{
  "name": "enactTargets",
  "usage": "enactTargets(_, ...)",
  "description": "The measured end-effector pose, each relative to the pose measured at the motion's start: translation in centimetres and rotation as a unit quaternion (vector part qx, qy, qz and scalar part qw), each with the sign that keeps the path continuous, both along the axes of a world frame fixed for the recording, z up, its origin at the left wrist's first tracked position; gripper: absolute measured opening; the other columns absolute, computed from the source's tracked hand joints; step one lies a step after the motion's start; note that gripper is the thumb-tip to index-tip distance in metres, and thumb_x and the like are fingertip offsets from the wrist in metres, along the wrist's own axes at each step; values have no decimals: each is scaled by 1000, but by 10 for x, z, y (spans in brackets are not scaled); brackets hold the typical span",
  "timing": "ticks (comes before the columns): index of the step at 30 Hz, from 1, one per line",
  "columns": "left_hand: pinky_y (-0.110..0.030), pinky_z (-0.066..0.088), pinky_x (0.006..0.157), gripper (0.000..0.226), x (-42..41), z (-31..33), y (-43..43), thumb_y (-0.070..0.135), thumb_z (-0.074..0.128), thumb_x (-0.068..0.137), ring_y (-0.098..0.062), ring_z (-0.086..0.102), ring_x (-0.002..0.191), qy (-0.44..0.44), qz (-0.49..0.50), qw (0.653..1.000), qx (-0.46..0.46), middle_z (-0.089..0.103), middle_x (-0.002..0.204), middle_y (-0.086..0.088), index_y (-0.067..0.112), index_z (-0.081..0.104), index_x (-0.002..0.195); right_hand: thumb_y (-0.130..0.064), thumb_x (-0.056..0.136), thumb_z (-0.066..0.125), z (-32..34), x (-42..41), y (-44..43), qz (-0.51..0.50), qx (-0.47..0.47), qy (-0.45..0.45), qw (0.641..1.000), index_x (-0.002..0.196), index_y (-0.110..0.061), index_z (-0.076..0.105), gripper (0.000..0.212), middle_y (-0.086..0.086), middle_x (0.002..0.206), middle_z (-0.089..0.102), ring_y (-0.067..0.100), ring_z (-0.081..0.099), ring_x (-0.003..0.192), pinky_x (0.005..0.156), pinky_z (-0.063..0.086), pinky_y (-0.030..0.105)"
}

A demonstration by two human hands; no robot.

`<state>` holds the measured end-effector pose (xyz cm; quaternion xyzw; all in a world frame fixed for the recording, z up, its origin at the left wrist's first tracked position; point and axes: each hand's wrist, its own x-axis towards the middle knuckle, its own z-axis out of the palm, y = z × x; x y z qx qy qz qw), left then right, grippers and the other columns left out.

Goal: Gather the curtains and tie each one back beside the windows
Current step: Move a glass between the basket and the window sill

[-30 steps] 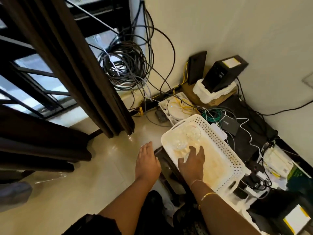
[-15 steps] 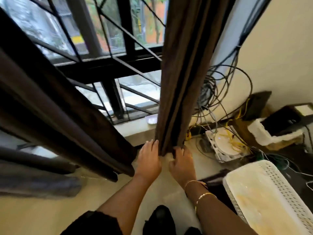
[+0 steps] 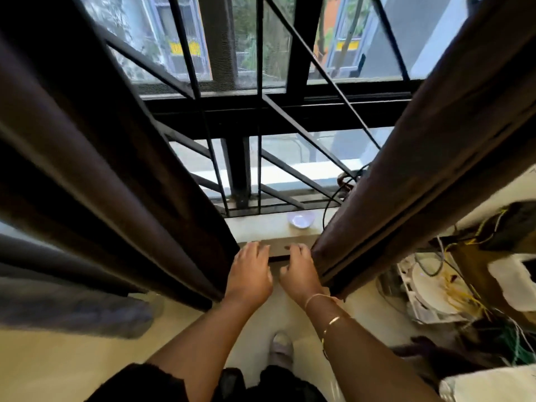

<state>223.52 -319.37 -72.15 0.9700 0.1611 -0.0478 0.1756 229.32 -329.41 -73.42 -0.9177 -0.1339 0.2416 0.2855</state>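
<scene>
Two curtains (image 3: 116, 175) apart; left hand (image 3: 250, 275), right hand (image 3: 299, 272) between, fingers (image 3: 256, 248) loose, holding nothing; bowl (image 3: 301, 219) on sill (image 3: 261, 227), contents unclear

The right curtain (image 3: 420, 169) runs off-frame above (cables (image 3: 464, 300) blurred).

A home room, dark curtains (image 3: 116, 175) at a barred window (image 3: 261, 111), tangled network cables (image 3: 452, 288) on the floor

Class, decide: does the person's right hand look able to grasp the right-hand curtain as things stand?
Probably yes: the right hand is beside the lower edge of the right-hand curtain, nothing between them.
</scene>
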Motion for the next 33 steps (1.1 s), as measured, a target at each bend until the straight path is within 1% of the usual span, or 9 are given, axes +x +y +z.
enactTargets(7, -32, 12, 118, 57, 41, -38, 19, 23, 40, 93, -20, 19, 141, 85, -29, 996, 18, 23, 152, -4, 15, 21, 146, -6, 87, 49, -34, 46, 12, 6, -29, 28, 999, 134, -9, 40, 48, 10, 144, 30, 28, 40, 129, 106, 33, 30)
enactTargets(15, -36, 3, 116, 59, 134, -114, 58, 10, 32, 94, -26, 8, 143, 49, -161, 981, 94, 8, 156, -14, 5, 9, 148, -7, 88, 47, -119, 123, 36, -37, -35, 41, 998, 134, -11, 39, 47, 13, 135, 37, 30, 47, 117, 100, 38, 32)
enactTargets(18, -36, 10, 115, 57, 172, -147, 63, 6, 33, 93, -31, 11, 143, 32, -154, 982, 106, 8, 155, -19, 2, 12, 146, -4, 86, 48, -156, 154, 40, -50, -29, 36, 998, 137, -12, 39, 52, 18, 129, 44, 34, 49, 115, 96, 38, 31)
enactTargets(22, -38, 2, 117, 57, 217, -196, 62, 12, 30, 98, -31, 5, 144, 55, -156, 973, 161, 7, 155, -21, -1, 4, 146, -10, 88, 48, -205, 180, 37, -54, -56, 46, 996, 141, -15, 31, 56, 18, 134, 45, 34, 47, 119, 95, 39, 32)
enactTargets(24, -37, 6, 116, 54, 228, -218, 67, 17, 32, 99, -31, 16, 142, 72, -107, 977, 170, 17, 152, -22, -2, 11, 145, -11, 89, 48, -227, 188, 34, -79, -61, 55, 993, 143, -16, 28, 58, 18, 135, 46, 34, 47, 121, 94, 39, 31)
enactTargets(26, -30, 27, 109, 48, 234, -232, 71, 23, 46, 94, -26, 46, 127, 25, -80, 972, 218, 49, 135, -19, 0, 39, 136, -12, 89, 50, -244, 193, 30, -90, -61, 55, 993, 142, -15, 30, 56, 19, 133, 50, 34, 49, 120, 92, 41, 31)
enactTargets(28, -23, 45, 87, 34, 235, -238, 73, 26, 57, 87, -15, 64, 98, 2, -103, 959, 265, 69, 106, -3, 13, 61, 118, -13, 89, 49, -257, 196, 28, -96, -63, 47, 992, 139, -14, 34, 52, 20, 127, 54, 36, 51, 115, 88, 43, 33)
enactTargets(30, -19, 47, 69, 23, 236, -242, 73, 29, 61, 82, -9, 66, 80, 17, -118, 950, 288, 71, 85, 3, 18, 68, 101, -11, 88, 48, -267, 199, 26, -115, -65, 27, 991, 135, -13, 40, 48, 22, 123, 54, 38, 53, 110, 86, 44, 34)
enactTargets(33, -13, 41, 49, 25, 236, -232, 73, 43, 79, 56, 1, 60, 51, 40, -118, 934, 334, 63, 53, 11, 24, 74, 71, -11, 87, 50, -280, 204, 28, -153, -62, -1, 986, 126, -10, 50, 39, 23, 120, 48, 41, 52, 106, 89, 43, 36)
